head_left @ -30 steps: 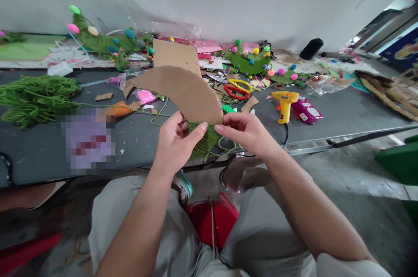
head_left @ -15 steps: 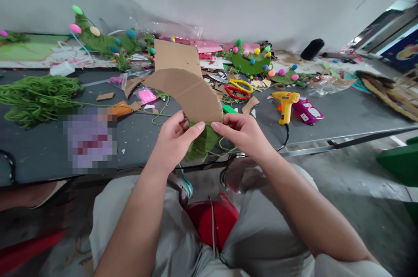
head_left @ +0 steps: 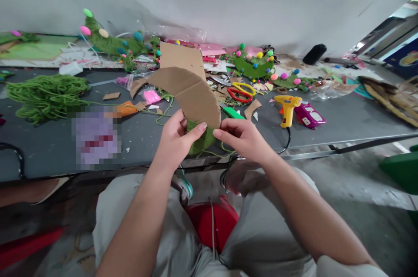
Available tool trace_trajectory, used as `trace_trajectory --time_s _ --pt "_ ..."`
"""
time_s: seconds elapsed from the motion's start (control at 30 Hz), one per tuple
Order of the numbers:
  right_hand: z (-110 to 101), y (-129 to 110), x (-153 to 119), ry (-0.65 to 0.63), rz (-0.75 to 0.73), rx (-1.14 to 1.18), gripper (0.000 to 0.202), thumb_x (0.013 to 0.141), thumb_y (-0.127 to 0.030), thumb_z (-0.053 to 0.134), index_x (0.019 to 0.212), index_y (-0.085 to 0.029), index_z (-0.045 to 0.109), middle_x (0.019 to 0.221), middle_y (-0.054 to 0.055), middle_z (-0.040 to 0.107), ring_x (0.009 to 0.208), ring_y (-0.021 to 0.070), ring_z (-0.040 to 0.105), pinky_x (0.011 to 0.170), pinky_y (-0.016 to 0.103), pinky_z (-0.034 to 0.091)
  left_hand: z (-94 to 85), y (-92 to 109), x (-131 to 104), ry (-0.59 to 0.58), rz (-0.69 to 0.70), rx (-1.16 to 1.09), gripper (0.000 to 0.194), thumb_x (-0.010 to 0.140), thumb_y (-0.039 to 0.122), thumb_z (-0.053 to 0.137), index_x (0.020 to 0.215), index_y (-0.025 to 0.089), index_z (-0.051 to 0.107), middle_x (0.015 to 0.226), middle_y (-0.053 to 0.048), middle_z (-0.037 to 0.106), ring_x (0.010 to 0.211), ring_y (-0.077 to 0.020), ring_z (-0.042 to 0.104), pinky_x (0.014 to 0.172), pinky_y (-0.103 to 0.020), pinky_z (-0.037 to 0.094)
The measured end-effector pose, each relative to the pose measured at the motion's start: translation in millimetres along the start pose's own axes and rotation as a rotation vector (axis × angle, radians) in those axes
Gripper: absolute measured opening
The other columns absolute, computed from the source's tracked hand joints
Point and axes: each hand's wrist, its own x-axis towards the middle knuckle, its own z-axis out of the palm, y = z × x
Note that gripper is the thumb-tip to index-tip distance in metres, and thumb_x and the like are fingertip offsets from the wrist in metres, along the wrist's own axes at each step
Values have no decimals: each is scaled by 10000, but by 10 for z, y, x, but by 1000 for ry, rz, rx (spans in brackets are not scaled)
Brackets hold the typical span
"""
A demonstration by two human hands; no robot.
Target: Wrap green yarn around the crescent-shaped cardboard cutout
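the person sits on a red stool (head_left: 212,224), forearms reaching over the knees to the table's (head_left: 146,137) near edge. the left hand (head_left: 178,140) is closed on the crescent (head_left: 192,89), thumb in front of its lower end, fingers curled at the back. the right hand (head_left: 243,137) pinches that end's opposite edge; whether a strand is caught too, one cannot tell. the crescent is held up over the table's near edge, its bare card arcing away to the left, its lower end wound in green yarn (head_left: 199,137). it looks light and fairly stiff, though the crease across its middle could fold; the yarn seems soft, not slippery, and might loosen if let go. the wound end, pinched flat by its two edges, looks the best hold. farther off lie a glue gun (head_left: 287,107) to the right, a loose yarn heap (head_left: 45,96) to the left, then scissors (head_left: 240,92) and a card sheet (head_left: 181,57). by the wall are green crescents with pompoms (head_left: 107,42).
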Motion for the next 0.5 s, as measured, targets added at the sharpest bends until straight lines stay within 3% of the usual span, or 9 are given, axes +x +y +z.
trace_trajectory --time_s 0.17,0.3,0.4,0.47,0.5 --pt "-207 43 8 -413 -27 53 234 945 -368 635 918 -140 684 749 -5 587 659 91 495 615 217 440 -150 75 -26 -218 -12 -56 428 830 264 794 1222 164 653 1212 -93 738 1105 -278 702 902 -353 590" --pt "-313 213 42 -532 -67 -65 264 909 -396 654 985 -154 723 845 44 695 802 160 630 772 291 548 -138 110 -63 -512 -88 53 565 874 297 746 1399 181 571 1368 -126 656 1210 -321 652 984 -414 563" --pt "-442 392 58 -541 -132 -247 416 821 -499 734 1075 -169 739 1047 103 741 1021 230 656 950 362 537 -105 102 -113 -640 -149 279 807 877 303 728 1584 242 342 1601 -135 419 1349 -346 548 1111 -476 473" --pt "-554 488 68 -606 -159 -345 493 785 -581 746 1071 -180 752 1085 114 749 1062 242 662 978 362 529 -93 99 -151 -681 -224 410 989 871 315 723 1645 290 108 1676 -132 266 1400 -356 496 1132 -496 448" --pt "-609 518 76 -642 -173 -385 514 774 -623 740 1047 -188 761 1068 108 757 1051 238 671 968 351 535 -89 105 -168 -704 -259 455 1055 867 323 723 1647 297 12 1676 -141 260 1398 -358 498 1121 -499 456"
